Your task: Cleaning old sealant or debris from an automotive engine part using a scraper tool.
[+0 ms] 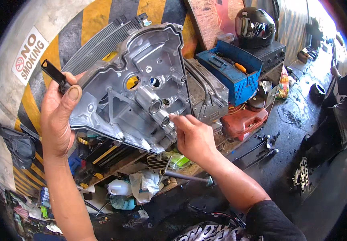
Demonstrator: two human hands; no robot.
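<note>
A large cast-aluminium engine cover (129, 110), its ribbed inner side toward me, is held up tilted in front of me. My left hand (59, 114) is closed on its left edge, thumb over the rim. From that same hand sticks a flat black strip, perhaps a tool handle (54, 72); its other end is hidden. My right hand (195, 138) has its fingers curled, with the fingertips at the round bored bosses (157, 108) in the cover's lower middle. Whether a small thing is pinched there I cannot make out.
Behind the cover stand a finned radiator (97, 50) and a grey metal part (207, 90). To the right are a blue toolbox (237, 86), a black helmet (255, 26) and a red case (245, 120). Bottles (121, 195) lie below; a metal manifold (302, 174) is on the floor.
</note>
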